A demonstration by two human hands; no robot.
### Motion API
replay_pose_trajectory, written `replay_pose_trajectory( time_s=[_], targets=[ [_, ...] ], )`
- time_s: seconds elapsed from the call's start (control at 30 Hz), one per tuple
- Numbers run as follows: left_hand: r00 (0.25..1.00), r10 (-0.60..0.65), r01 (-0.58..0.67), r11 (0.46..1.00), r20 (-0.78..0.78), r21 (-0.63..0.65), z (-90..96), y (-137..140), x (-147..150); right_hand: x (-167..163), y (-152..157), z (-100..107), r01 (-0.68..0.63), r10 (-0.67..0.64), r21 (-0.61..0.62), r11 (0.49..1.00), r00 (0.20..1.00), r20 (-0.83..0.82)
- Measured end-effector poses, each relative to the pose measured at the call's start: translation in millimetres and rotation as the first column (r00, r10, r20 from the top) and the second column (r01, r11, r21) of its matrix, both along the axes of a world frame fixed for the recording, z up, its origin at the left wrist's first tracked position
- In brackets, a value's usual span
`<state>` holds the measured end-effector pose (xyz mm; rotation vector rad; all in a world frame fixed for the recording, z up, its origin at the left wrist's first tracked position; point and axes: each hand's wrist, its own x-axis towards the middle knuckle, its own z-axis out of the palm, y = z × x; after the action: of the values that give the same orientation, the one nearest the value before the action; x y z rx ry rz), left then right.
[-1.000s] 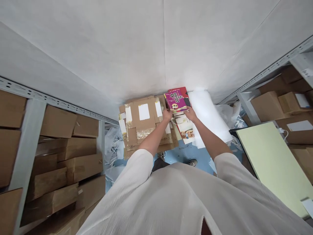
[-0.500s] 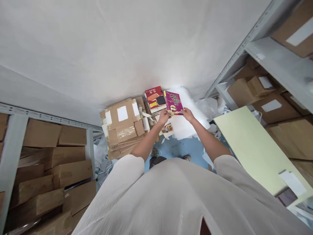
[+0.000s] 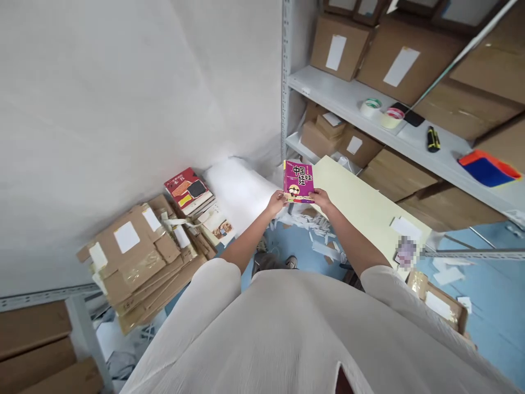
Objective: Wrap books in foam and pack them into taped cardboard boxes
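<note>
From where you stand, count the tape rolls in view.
2: a green-ringed roll and a red-ringed roll right of it, both on the shelf at right. Others may be hidden.

Place: a packing storeroom, I'd say
Metal shelves: cardboard boxes, tape rolls
By the wall: flattened cartons
Blue floor: paper scraps

Large black Chinese characters, 中国娃娃, are printed across the cover of a purple book; the smaller lines around them are too fine to read. White Chinese characters on a red book are too blurred to make out with certainty.
</note>
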<state>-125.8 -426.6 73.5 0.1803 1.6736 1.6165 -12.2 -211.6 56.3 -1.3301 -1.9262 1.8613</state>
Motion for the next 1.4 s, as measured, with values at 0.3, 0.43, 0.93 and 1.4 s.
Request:
replay_pose_trajectory(
  time_s=[0.3, 0.43, 0.93, 1.4],
  targets=[
    [0.980, -0.197, 0.192, 0.977, -0.043, -0.095, -14.4, 72.2, 27.7, 72.2, 51.8, -9.8, 0.131, -0.131, 0.045, 0.990, 0.991, -0.011],
    [0.936, -0.342, 0.330, 0.935, -0.083, -0.133, -21.1, 118.2, 34.4, 108.2, 79.3, -10.3, 0.207, -0.208, 0.076, 0.975, 0.978, -0.003],
    [0.690, -0.697, 0.621, 0.709, -0.197, -0.332, -86.8, 269.5, 5.1, 135.6, 163.4, -53.0, 0.403, -0.404, 0.042, 0.914, 0.898, 0.175],
    [0.533, -0.842, 0.710, 0.497, -0.080, -0.499, -130.9, 317.5, 49.7, 180.0, 171.1, -90.3, 0.538, -0.484, 0.016, 0.843, 0.745, 0.458]
  ],
)
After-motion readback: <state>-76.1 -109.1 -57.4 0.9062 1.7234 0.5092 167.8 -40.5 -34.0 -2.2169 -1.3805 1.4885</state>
